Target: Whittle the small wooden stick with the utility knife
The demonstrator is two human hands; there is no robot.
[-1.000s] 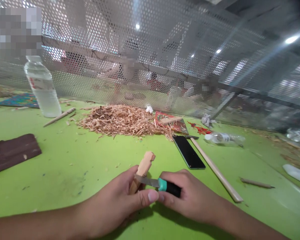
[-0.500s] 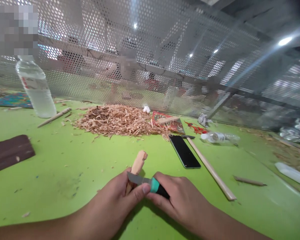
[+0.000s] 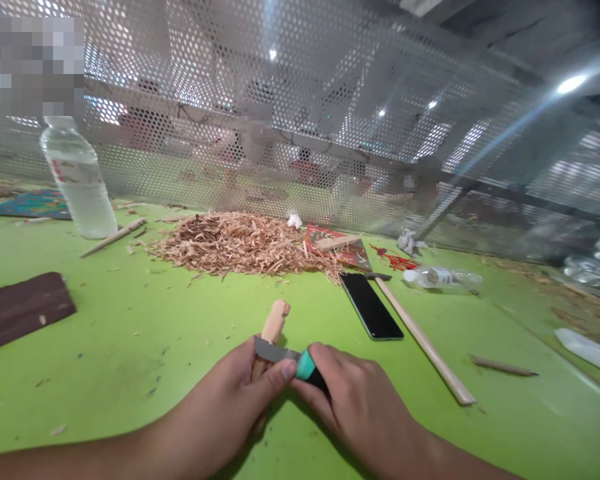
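Low in the middle of the head view, my left hand (image 3: 235,393) is wrapped round a pale piece of wood (image 3: 275,321), whose notched end sticks up past the fingers. My right hand (image 3: 353,393) grips a knife (image 3: 275,351) by its black and teal handle. The grey blade lies across the wood, just above my left fingers. My left thumb presses near the base of the blade. The lower part of the wood is mostly hidden by my left hand.
Behind my hands is a heap of wood shavings (image 3: 240,241). To the right lie a phone (image 3: 371,307), a hammer (image 3: 425,343), a pencil (image 3: 503,365) and a plastic bottle (image 3: 443,277). A water bottle (image 3: 83,190) stands left, near a brown cloth (image 3: 25,310). A perforated metal screen (image 3: 310,133) borders the table.
The knife blade and both hands have shifted slightly against the wood, and the blade's angle has turned a little. The whole view has moved slightly; both grips stay the same.
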